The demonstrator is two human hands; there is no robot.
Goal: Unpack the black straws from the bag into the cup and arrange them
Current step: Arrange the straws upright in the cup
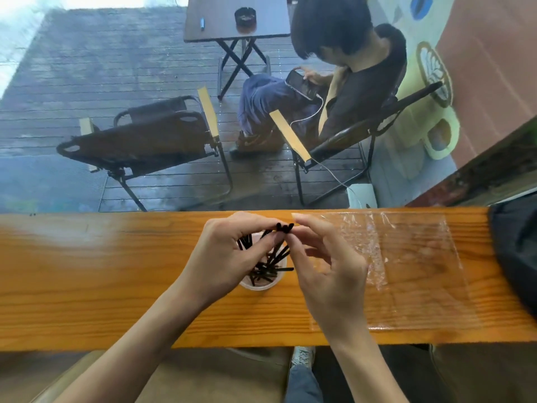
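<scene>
A clear plastic cup (261, 285) stands on the wooden counter (116, 271), between my hands. Several black straws (268, 264) lean and cross inside it. My left hand (229, 257) reaches over the cup from the left and pinches the tops of a few straws at the far rim. My right hand (325, 269) comes from the right, its thumb and forefinger touching the same straw tips (284, 227). The clear plastic bag (406, 257) lies flat on the counter to the right, and I see no straws in it.
A dark bag (517, 251) sits at the counter's right end. Beyond the counter, past glass, a person sits in a folding chair (363, 132) with a phone, beside another folding chair (145, 141) and a small table (238, 21).
</scene>
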